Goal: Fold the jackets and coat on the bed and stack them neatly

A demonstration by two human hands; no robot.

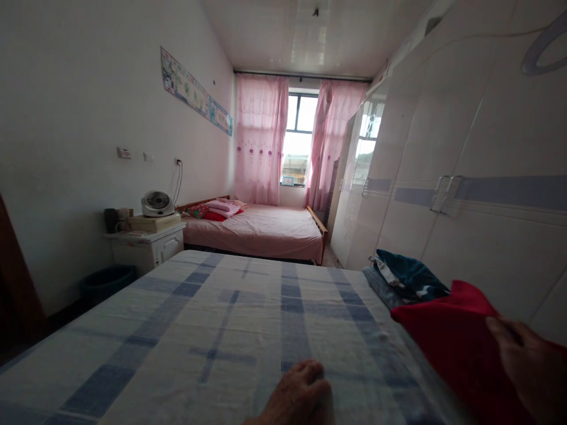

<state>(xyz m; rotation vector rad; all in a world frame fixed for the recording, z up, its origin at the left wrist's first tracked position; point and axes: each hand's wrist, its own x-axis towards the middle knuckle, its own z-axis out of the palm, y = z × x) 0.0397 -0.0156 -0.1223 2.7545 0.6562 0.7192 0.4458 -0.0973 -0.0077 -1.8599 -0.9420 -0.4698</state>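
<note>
My left hand (297,394) is low in the middle of the head view, at the near part of the bed with the blue-and-white plaid sheet (248,319). Its fingers are curled together, and no object shows in them. At the lower right, my right hand (527,360) grips a red garment (460,336) at the bed's right edge, its fingers partly hidden in shadow. Just beyond the red cloth lie a dark teal garment (411,273) and a grey folded garment (378,283), close together.
White wardrobes (496,248) line the right side. Past the near bed stands a second bed with a pink sheet (261,227). On the left are a white nightstand (146,245), a small fan (158,203) and a dark bin (108,283).
</note>
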